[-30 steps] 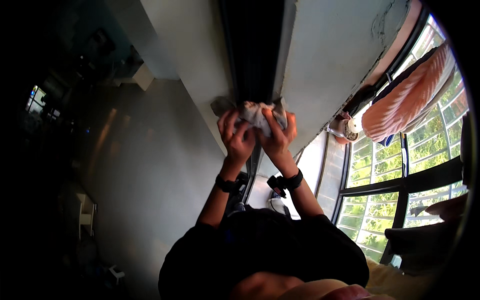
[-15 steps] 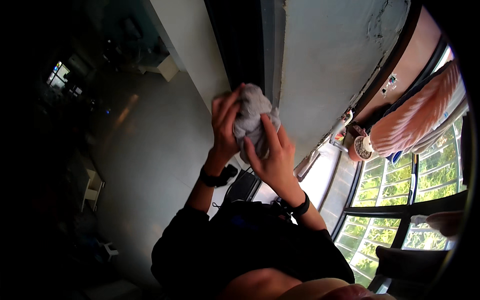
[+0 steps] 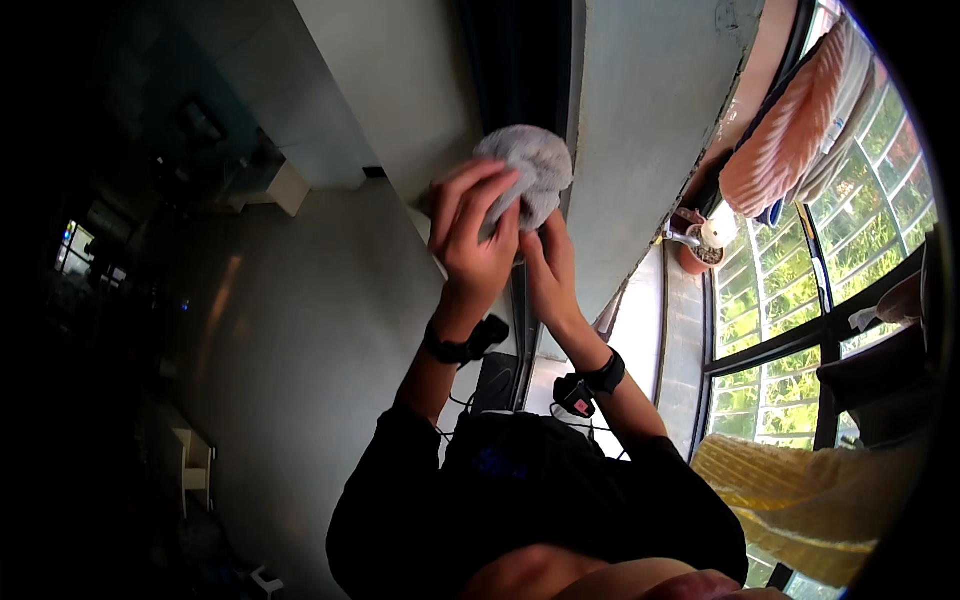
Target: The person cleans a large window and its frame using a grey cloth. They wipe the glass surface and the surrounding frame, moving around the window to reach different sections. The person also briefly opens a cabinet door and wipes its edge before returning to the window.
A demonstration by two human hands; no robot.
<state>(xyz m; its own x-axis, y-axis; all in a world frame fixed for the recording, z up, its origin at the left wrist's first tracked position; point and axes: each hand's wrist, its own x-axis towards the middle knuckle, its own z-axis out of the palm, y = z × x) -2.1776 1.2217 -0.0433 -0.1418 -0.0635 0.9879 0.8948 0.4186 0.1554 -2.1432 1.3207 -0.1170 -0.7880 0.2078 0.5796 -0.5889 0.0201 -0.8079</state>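
While the left hand (image 3: pixel 475 245) clamps bent fingers on the lower-left side of a bunched grey cloth (image 3: pixel 540 160) at upper centre, the right hand (image 3: pixel 550 285) meets only its lower edge; whether those fingers grip, I cannot tell. The bundle lies just above both hands, the left overlapping it more, and looks roundish, without a clear long axis. Beyond runs a dark strip (image 3: pixel 520 60); farther, at upper right, hangs a pink towel (image 3: pixel 780 145).
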